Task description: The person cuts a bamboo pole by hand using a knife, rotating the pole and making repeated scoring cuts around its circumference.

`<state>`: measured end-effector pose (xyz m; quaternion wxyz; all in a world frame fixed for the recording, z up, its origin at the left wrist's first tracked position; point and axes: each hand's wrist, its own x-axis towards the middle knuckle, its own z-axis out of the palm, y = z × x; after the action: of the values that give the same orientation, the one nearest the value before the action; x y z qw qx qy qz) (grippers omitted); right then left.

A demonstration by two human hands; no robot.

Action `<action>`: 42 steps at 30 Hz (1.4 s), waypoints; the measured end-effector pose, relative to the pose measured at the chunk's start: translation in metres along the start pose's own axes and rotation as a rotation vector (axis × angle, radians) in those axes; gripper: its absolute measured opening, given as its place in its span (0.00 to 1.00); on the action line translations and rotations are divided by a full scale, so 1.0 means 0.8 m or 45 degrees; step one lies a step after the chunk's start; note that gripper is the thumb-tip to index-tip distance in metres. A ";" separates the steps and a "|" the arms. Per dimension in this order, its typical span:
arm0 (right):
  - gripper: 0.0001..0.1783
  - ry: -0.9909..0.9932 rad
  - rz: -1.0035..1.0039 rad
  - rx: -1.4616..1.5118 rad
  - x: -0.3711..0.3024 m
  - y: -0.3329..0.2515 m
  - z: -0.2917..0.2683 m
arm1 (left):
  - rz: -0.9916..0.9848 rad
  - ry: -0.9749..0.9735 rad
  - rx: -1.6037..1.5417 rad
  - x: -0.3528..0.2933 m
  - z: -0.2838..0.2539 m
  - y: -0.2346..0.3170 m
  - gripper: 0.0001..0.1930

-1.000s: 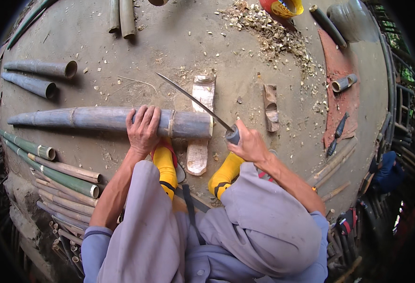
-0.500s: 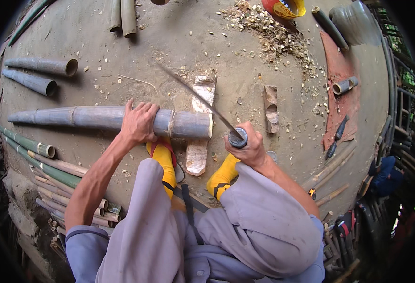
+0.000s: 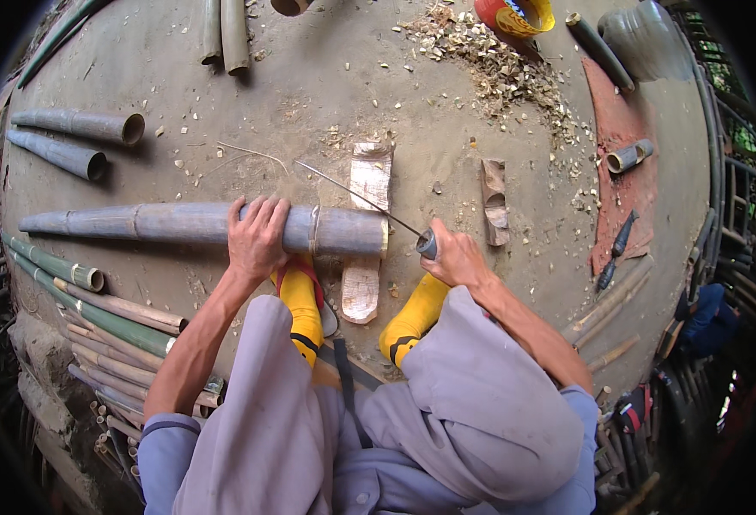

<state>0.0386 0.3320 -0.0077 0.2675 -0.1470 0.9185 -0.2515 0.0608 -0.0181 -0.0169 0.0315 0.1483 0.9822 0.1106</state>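
Note:
My left hand (image 3: 258,240) presses down with curled fingers on a thick grey bamboo pole (image 3: 180,221), left of its ringed joint. The pole lies crosswise in front of my feet, its cut right end resting over a pale, chopped wooden block (image 3: 361,292). My right hand (image 3: 461,260) is closed round the dark handle of a long machete (image 3: 352,192). Its narrow blade, seen nearly edge-on, points up and left, passing in the view across the block and above the pole's right end. I cannot tell whether the blade touches either.
A small notched wooden piece (image 3: 494,202) lies to the right, below a heap of wood chips (image 3: 489,60). Two grey bamboo tubes (image 3: 77,127) lie at the far left, with several bamboo lengths (image 3: 120,313) nearer me. A red mat (image 3: 622,189) holds a dark-handled tool (image 3: 620,245).
The machete's handle end has dropped lower and its blade has tilted flatter, its motion blur gone. My left hand has shifted slightly on the pole, still holding it.

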 end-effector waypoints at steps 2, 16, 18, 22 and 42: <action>0.20 -0.021 -0.021 0.062 -0.009 -0.020 -0.017 | -0.004 0.044 -0.008 -0.011 0.004 0.002 0.39; 0.20 0.388 -0.312 0.476 -0.019 -0.071 -0.042 | -0.019 0.135 0.084 -0.014 0.013 0.002 0.41; 0.21 0.274 -0.209 0.309 -0.021 -0.048 -0.025 | -0.005 0.170 0.109 -0.014 0.020 0.002 0.40; 0.21 -0.035 0.022 0.066 0.006 -0.002 -0.008 | -0.012 0.172 0.106 -0.008 0.020 0.002 0.40; 0.20 -0.028 0.081 0.055 -0.003 0.005 -0.003 | -0.010 0.409 0.270 -0.024 0.041 0.012 0.31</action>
<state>0.0386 0.3370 -0.0073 0.2887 -0.1148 0.9140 -0.2609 0.0848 -0.0081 -0.0462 -0.1409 0.1273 0.9814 0.0287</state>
